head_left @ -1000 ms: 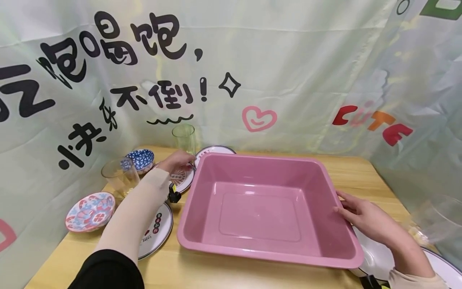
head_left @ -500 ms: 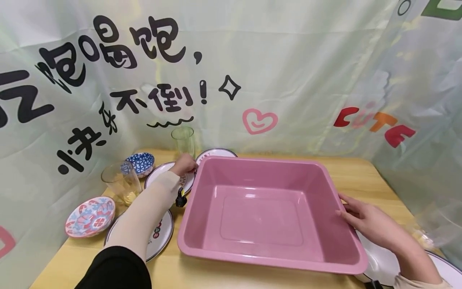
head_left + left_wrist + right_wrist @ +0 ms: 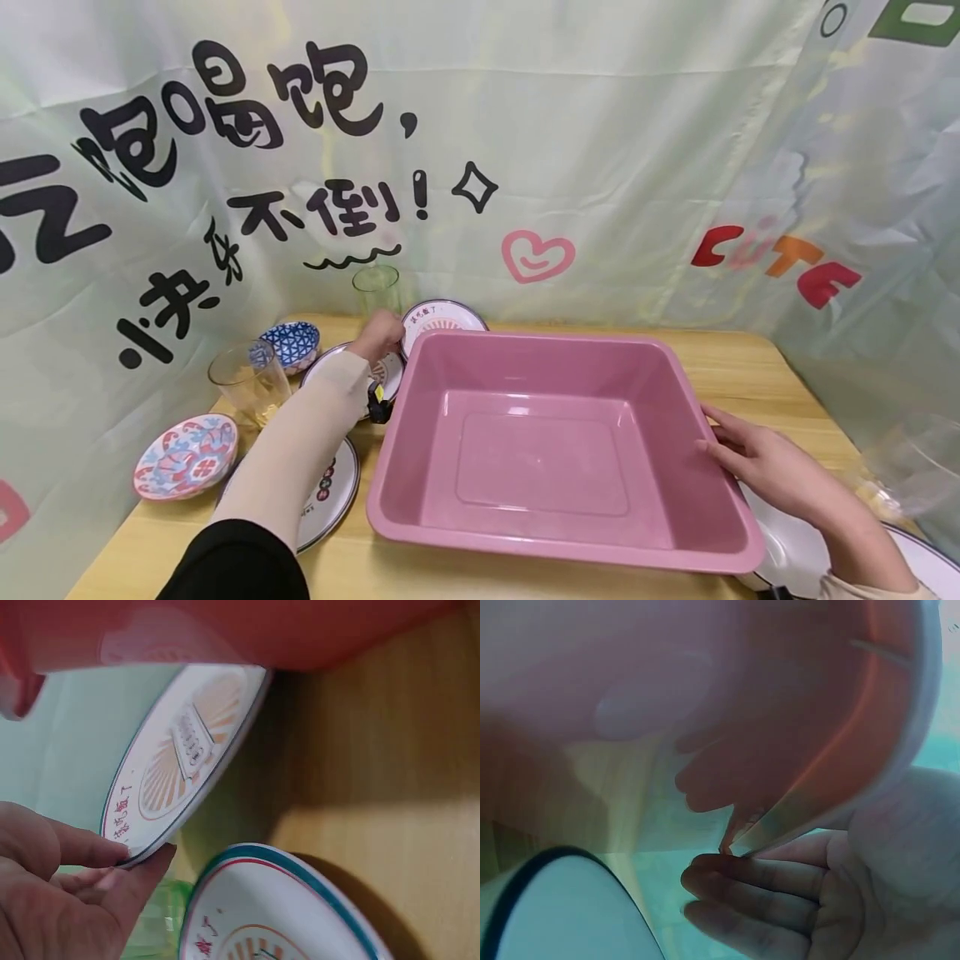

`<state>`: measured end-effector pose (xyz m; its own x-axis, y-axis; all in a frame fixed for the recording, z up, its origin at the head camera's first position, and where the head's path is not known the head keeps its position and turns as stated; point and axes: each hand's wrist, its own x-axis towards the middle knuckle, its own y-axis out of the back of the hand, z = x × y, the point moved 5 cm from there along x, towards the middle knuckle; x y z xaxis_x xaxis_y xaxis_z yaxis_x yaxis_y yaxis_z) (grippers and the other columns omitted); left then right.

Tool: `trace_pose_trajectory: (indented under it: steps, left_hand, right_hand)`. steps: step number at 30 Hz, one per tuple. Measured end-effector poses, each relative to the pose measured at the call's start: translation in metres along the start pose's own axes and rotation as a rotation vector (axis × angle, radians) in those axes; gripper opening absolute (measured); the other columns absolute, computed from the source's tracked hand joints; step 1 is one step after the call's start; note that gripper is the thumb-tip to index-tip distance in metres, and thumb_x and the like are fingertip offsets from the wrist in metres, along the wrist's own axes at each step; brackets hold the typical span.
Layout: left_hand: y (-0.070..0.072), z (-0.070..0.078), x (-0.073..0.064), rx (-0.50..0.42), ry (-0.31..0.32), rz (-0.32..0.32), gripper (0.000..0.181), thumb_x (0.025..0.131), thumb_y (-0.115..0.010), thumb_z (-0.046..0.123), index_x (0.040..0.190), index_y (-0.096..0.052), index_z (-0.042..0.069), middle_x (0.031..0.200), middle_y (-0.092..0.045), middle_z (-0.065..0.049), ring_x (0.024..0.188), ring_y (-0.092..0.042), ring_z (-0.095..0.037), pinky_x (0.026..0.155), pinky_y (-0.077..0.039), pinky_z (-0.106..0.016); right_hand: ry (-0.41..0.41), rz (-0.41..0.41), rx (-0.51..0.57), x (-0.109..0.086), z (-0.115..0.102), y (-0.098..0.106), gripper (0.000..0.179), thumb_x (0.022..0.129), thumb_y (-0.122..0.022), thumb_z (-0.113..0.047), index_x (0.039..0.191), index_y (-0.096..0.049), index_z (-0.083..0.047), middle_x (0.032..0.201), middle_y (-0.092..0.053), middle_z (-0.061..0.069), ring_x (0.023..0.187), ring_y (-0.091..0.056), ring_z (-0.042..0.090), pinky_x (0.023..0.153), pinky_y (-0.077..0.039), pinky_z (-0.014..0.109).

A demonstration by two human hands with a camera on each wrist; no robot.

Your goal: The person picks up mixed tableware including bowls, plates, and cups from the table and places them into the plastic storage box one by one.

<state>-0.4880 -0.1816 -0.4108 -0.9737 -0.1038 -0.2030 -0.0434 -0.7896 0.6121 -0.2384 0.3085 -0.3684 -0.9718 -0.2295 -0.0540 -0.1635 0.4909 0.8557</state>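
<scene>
My left hand (image 3: 378, 335) pinches the near-left edge of a white plate (image 3: 443, 314) between thumb and fingers behind the pink basin (image 3: 555, 557). In the left wrist view that plate (image 3: 184, 750), with red writing and an orange ray pattern, tilts with its pinched edge off the table. A second patterned plate (image 3: 240, 904) lies close below this hand, beside a green glass (image 3: 154, 919). At the basin's right side, my right hand (image 3: 768, 458) holds the rim, thumb on the inner side. Its fingers (image 3: 757, 900) lie outside, under the rim, in the right wrist view.
At left are a pink-and-blue patterned bowl (image 3: 187, 457), a clear glass (image 3: 251, 383), a blue patterned bowl (image 3: 292, 344) and a plate (image 3: 330, 500) partly under my forearm. White dishes (image 3: 791, 546) and another clear glass (image 3: 911, 467) stand at right. A printed cloth (image 3: 637, 167) hangs behind.
My left hand has closed on the far plate's edge and raised it, so its face now shows more above the basin. My right hand stays on the basin's rim.
</scene>
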Motion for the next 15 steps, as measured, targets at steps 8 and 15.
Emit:
trace_pose_trajectory:
  steps: [8, 15]
  left_hand:
    - [0.020, 0.016, -0.023, -0.148, -0.061, 0.054, 0.032, 0.082, -0.043, -0.013, 0.108, -0.060, -0.007, 0.102, -0.057, -0.016, 0.072, -0.051, -0.017, 0.052, -0.046, -0.018]
    - [0.035, 0.034, -0.036, -0.130, -0.165, 0.126, 0.040, 0.089, -0.046, -0.006, 0.128, -0.053, -0.006, 0.112, -0.058, -0.019, 0.088, -0.055, -0.022, 0.062, -0.050, -0.020]
  right_hand:
    - [0.011, 0.027, 0.025, -0.001, -0.005, -0.003, 0.066, 0.098, -0.059, -0.036, 0.148, -0.037, 0.000, 0.119, -0.066, 0.017, 0.099, -0.065, 0.021, 0.075, -0.052, 0.030]
    - [0.007, 0.044, -0.005, -0.005, -0.005, -0.001, 0.066, 0.099, -0.058, -0.038, 0.148, -0.038, 0.002, 0.120, -0.065, 0.019, 0.103, -0.064, 0.028, 0.079, -0.052, 0.038]
